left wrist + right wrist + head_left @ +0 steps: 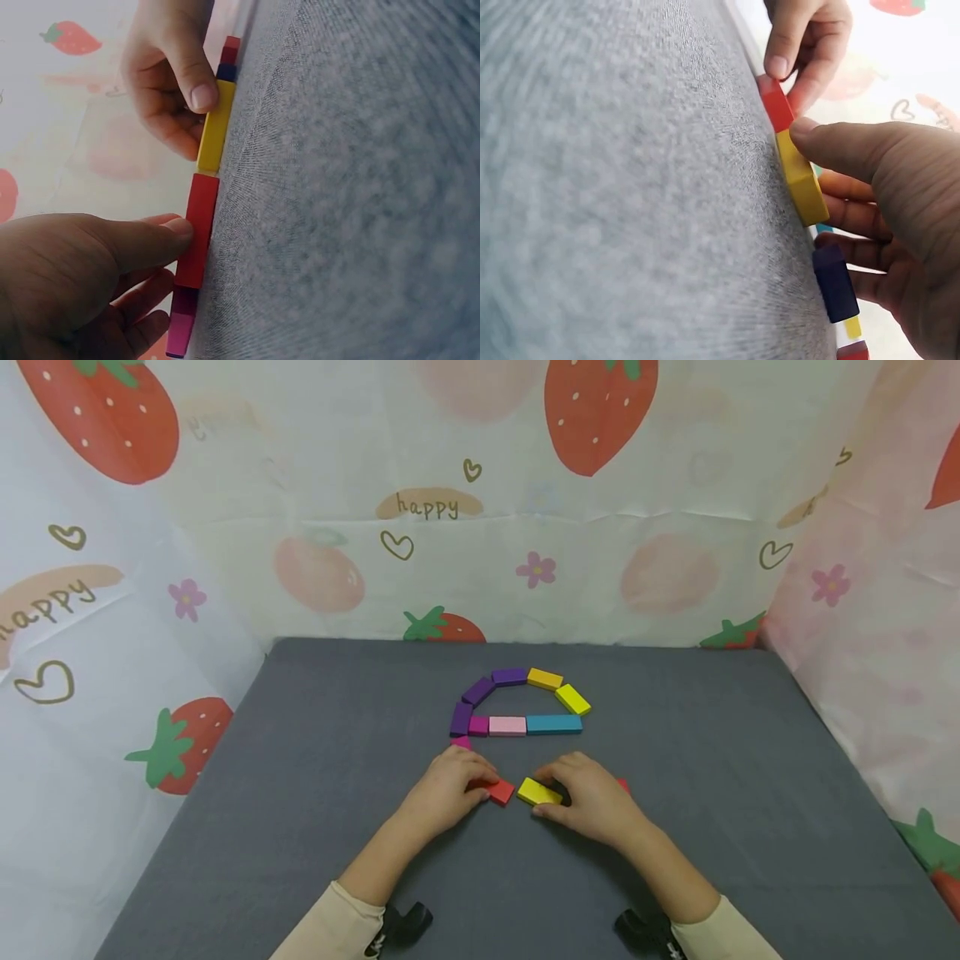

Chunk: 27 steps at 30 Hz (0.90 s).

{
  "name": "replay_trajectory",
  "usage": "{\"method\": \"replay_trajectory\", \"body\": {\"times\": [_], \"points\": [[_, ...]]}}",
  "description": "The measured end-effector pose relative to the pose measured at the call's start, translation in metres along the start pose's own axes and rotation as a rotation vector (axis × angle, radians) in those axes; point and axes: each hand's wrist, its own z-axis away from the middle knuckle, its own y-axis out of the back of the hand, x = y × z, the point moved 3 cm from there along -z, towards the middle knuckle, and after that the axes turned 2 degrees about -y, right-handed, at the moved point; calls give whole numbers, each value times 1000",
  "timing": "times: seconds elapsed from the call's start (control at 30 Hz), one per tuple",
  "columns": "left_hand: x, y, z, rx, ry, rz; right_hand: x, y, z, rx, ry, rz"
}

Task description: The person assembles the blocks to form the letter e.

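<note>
In the head view my left hand (447, 787) pinches a red block (502, 791) lying on the grey cloth. My right hand (596, 799) holds a yellow block (538, 792) between thumb and fingers, its end close to the red block's. The left wrist view shows my left thumb against the red block (198, 232), with magenta blocks (181, 330) beyond its near end. Beside my right fingers, a dark purple block (835, 283) shows in the right wrist view. Another red block (623, 785) peeks out past my right hand, mostly hidden.
Farther back, purple blocks (478, 692) and yellow blocks (573, 699) form an arch. Its base is a row of a magenta block (478, 727), a pink block (507, 727) and a blue block (554, 725). One more magenta block (461, 742) lies by my left hand. Printed curtains enclose the table.
</note>
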Motion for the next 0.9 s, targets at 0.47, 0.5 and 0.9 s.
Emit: {"method": "replay_trajectory", "body": {"times": [0.47, 0.5, 0.9], "points": [[1, 0, 1, 6, -2, 10, -5, -3, 1, 10, 23, 19], [1, 0, 1, 9, -4, 13, -5, -3, 1, 6, 26, 14], [1, 2, 2, 36, -29, 37, -9, -4, 0, -14, 49, -9]]}}
